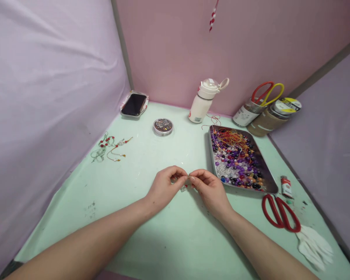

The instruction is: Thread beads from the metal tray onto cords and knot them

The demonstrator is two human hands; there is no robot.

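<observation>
My left hand [169, 182] and my right hand [207, 187] meet above the middle of the table, thumbs and forefingers pinched close together. Between the fingertips is part of a small beaded string; its clear and red beads [183, 188] hang just below. The thin cord itself is too fine to follow, and the fingers hide part of the piece. Right of my right hand lies a metal tray [268, 182] of loose purple, clear, black and orange beads [236, 167]. A tangle of orange and red cord [231, 139] rests on top of them.
Finished-looking beaded cords [113, 146] lie at left. Behind stand a phone [134, 105] in a tray, a round container [163, 126], a cream bottle [202, 103], a tin with scissors [246, 112] and a jar [266, 120]. A lighter [286, 186], red-handled scissors [281, 214] and white glove [315, 247] lie right.
</observation>
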